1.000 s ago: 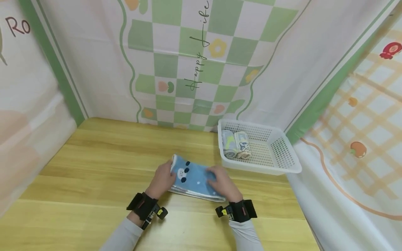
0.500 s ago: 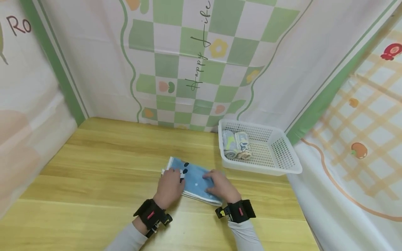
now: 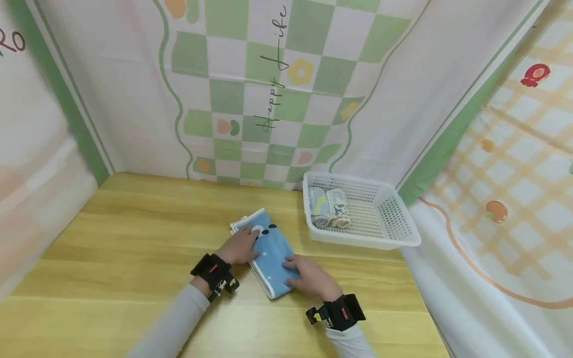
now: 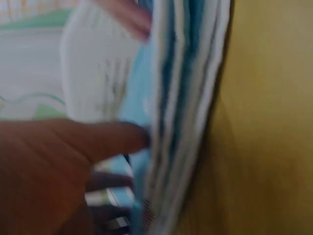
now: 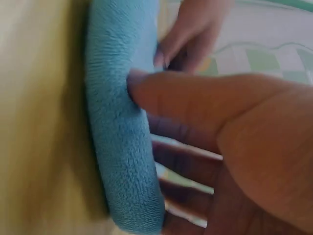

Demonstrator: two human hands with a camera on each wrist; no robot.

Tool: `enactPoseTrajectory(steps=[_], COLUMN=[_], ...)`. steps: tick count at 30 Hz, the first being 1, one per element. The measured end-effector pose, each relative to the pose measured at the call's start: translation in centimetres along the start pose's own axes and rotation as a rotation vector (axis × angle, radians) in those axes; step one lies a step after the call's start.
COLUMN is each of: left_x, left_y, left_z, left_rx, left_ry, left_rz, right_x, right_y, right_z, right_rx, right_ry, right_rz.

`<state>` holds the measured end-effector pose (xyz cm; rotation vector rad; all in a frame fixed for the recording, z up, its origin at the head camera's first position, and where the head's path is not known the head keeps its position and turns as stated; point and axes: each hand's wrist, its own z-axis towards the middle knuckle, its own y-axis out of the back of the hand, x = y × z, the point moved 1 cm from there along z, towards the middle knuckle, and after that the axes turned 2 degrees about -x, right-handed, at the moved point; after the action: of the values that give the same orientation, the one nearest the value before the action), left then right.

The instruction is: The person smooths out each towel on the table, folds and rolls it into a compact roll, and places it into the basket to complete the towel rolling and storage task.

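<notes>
A folded blue towel (image 3: 275, 251) with white edging and a printed animal face lies slanted on the wooden table. My left hand (image 3: 240, 245) rests on its far left part, covering some of the print. On the near right side, my right hand (image 3: 313, 277) touches the towel with its fingers on top. Stacked white-edged layers of the towel (image 4: 171, 98) show in the left wrist view, with the thumb against the upper layer. In the right wrist view, the thumb presses the rounded fold of the towel (image 5: 122, 142) and the other fingers lie spread over its top.
A white perforated basket (image 3: 409, 231) stands at the back right of the table (image 3: 134, 238). Two rolled towels, one grey and yellow (image 3: 319, 206) and one cream (image 3: 338, 208), lie at its left end. Printed curtains (image 3: 130, 89) border the table behind and at the sides.
The blue towel has turned clockwise on the table, its printed end swinging away and its other end coming nearer. The left hand has moved away with it; the head view has shifted slightly.
</notes>
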<state>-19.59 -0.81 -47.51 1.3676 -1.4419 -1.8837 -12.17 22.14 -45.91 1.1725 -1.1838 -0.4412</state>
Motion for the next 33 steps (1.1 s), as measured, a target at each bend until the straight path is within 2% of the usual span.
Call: enactPoseTrajectory(steps=[3, 5, 9, 12, 16, 20, 29, 33], left_x=[0.6, 0.5, -0.7, -1.9, -3.0, -3.4, -2.8, -2.2], left_y=[0.4, 0.6, 0.8, 0.7, 0.4, 0.1, -0.1, -0.2], left_z=[1.0, 1.2, 0.8, 0.2, -0.3, -0.4, -0.2, 0.2], left_rx=[0.035, 0.03, -0.001, 0.001, 0.038, 0.077, 0.126, 0.127], left_ry=[-0.063, -0.086, -0.123, -0.151, -0.144, -0.117, -0.094, -0.101], left_rz=[-0.017, 0.004, 0.021, 0.014, 0.026, 0.048, -0.069, -0.09], right_x=[0.9, 1.4, 2.2, 2.5, 2.8, 3.2, 3.7, 4.1], right_y=[-0.6, -0.9, -1.2, -1.4, -1.6, -1.8, -2.5, -2.8], right_z=[0.0, 0.0, 0.1, 0.1, 0.3, 0.6, 0.6, 0.5], right_rx=[0.009, -0.002, -0.02, -0.028, -0.041, -0.043, -0.052, -0.073], right_ry=[0.0, 0.001, -0.004, -0.015, -0.032, -0.05, -0.069, -0.022], right_rz=[-0.055, -0.091, -0.133, -0.149, -0.154, -0.162, -0.221, -0.291])
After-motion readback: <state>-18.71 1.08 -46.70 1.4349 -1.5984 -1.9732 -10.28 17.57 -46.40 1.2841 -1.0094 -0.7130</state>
